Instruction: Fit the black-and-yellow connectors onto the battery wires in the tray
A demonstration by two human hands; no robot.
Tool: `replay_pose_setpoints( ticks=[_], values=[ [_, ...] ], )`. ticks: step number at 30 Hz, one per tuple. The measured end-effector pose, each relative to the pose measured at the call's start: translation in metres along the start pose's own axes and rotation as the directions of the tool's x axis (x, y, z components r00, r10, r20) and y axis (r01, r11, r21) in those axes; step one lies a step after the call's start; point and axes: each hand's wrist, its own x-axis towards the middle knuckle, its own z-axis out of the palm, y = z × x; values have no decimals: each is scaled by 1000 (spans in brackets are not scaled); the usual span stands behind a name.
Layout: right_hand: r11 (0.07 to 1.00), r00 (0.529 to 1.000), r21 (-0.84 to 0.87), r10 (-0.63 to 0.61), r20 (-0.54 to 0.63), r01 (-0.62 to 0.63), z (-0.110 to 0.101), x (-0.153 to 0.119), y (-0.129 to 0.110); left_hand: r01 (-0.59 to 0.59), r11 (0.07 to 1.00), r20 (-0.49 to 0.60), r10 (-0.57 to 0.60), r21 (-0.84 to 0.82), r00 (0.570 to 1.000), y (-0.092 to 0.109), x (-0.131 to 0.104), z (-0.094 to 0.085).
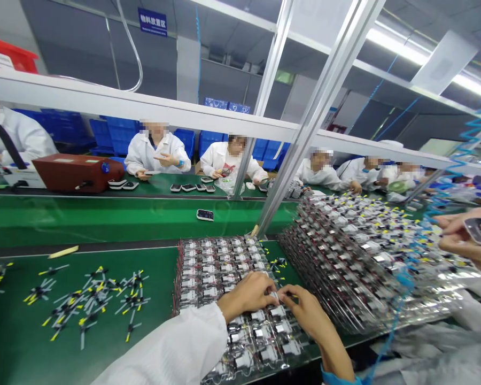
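Note:
A clear plastic tray with rows of small white parts and red wires lies on the green bench in front of me. Over its right middle my left hand reaches in from a white sleeve, fingers bent together. My right hand, with a blue band at the wrist, comes from the lower right. The fingertips of both hands nearly meet at a small white part in the tray. Both hands are pinched, but what sits between the fingers is too small to make out.
Stacked trays rise at the right. Loose black, grey and yellow pieces lie at the left. A device rests on the green conveyor. Coworkers sit beyond; another person's hands hold a device at far right. A metal post stands ahead.

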Motion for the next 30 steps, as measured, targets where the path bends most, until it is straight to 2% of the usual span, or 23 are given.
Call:
replay_pose_setpoints(
  ticks=[7,17,30],
  values=[
    [999,998,32,14,-61,-13,-2,-3,11,3,1000,9,-3,-18,1000,1,1,-2],
    [997,999,76,1,-40,2,2,-2,7,-3,999,-8,2,-39,1000,-2,1,1],
    [997,1000,77,-9,3,9,-3,0,1,-25,999,5,25,-20,1000,0,1,0]
  ],
)
